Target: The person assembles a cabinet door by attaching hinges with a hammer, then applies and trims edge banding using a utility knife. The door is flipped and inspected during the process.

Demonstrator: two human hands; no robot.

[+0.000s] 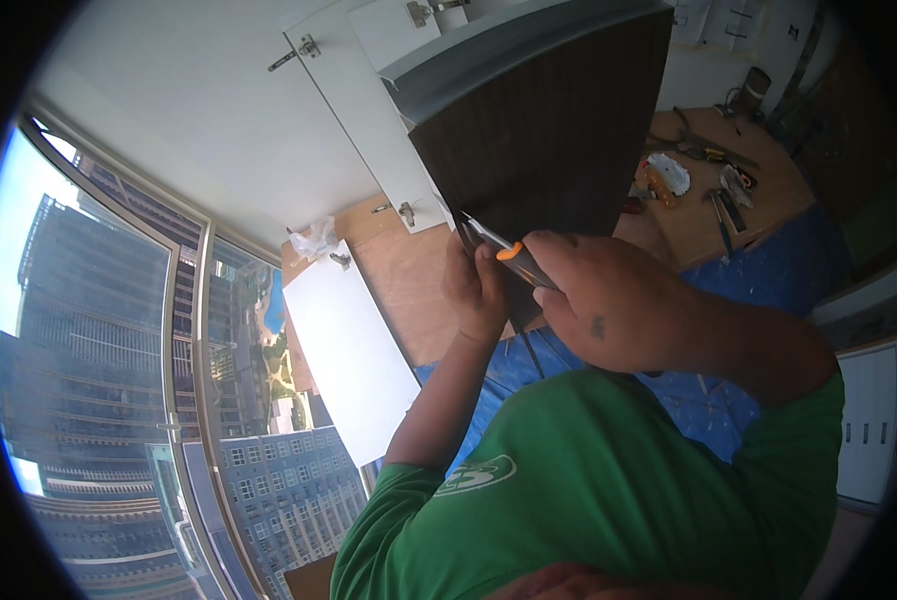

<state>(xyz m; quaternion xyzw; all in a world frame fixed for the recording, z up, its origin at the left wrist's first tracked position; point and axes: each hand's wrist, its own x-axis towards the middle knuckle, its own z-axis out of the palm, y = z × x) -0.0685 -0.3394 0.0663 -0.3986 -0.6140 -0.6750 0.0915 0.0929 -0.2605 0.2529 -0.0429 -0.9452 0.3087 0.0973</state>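
- right hand [609, 300] is curled tight into a fist, knuckles up, wrist bent back toward the green sleeve
- left hand [476, 290] sits just beside that grip, on its left, fingers upright and pressed together
- both forearms come up from below, the 2 hands almost touching

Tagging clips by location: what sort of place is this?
Probably a high-rise flat under fit-out. White cabinet doors with hinges lie loose on the floor, hand tools are scattered on plywood sheeting, and the big window looks out on towers. Both hands work a utility knife at a dark wood panel.
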